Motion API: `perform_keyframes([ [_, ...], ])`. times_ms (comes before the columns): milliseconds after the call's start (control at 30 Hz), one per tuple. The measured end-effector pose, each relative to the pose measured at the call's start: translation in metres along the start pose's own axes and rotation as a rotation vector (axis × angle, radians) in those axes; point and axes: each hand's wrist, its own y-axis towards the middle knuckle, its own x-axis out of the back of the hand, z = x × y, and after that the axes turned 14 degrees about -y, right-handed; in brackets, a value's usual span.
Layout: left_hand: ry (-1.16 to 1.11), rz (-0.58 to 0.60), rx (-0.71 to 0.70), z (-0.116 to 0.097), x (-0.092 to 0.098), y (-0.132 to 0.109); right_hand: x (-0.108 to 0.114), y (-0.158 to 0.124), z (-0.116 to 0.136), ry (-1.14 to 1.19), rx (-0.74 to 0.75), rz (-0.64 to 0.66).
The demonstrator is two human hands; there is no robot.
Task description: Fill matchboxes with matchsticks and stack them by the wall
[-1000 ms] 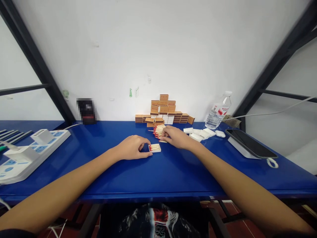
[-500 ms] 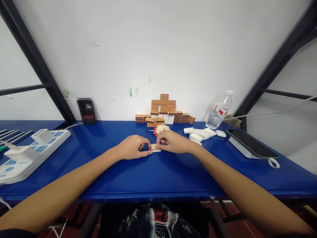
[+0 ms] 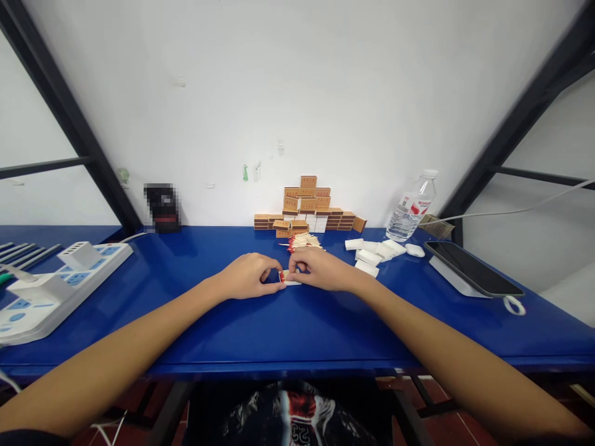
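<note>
A small white matchbox tray (image 3: 294, 283) lies on the blue table with red-tipped matches (image 3: 282, 275) in it. My left hand (image 3: 248, 275) grips its left end between thumb and forefinger. From the right, my right hand (image 3: 320, 267) reaches over the tray, thumb and forefinger bent together at the matches inside. That hand covers the tray's right part. Just behind it lies a heap of loose matches (image 3: 304, 241), partly hidden by the right hand.
Stacked brown matchboxes (image 3: 307, 203) stand against the wall. To the right are several white trays (image 3: 368, 256), a water bottle (image 3: 409, 210), a white earbud case (image 3: 414, 250) and a phone (image 3: 471, 267). A power strip (image 3: 65, 291) lies at the left.
My right hand has shifted slightly left along the tray, its fingertips now nearer my left hand. The left hand and the tray have stayed in place.
</note>
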Motion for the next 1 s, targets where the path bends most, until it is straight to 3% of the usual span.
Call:
perform_keyframes([
  [333,0.009,0.005,0.023,0.000,0.001,0.000,0.003,-0.002,-0.006,0.021,0.014,0.039],
  [533,0.020,0.005,0.008,0.002,0.000,0.000,0.007,-0.004,-0.013,0.087,-0.030,-0.007],
  [733,0.020,-0.005,0.023,0.001,0.000,-0.001,0.009,-0.005,-0.021,0.156,-0.022,0.103],
  [1000,0.009,-0.003,0.022,0.001,0.001,0.000,0.009,-0.005,-0.020,0.182,-0.036,0.087],
])
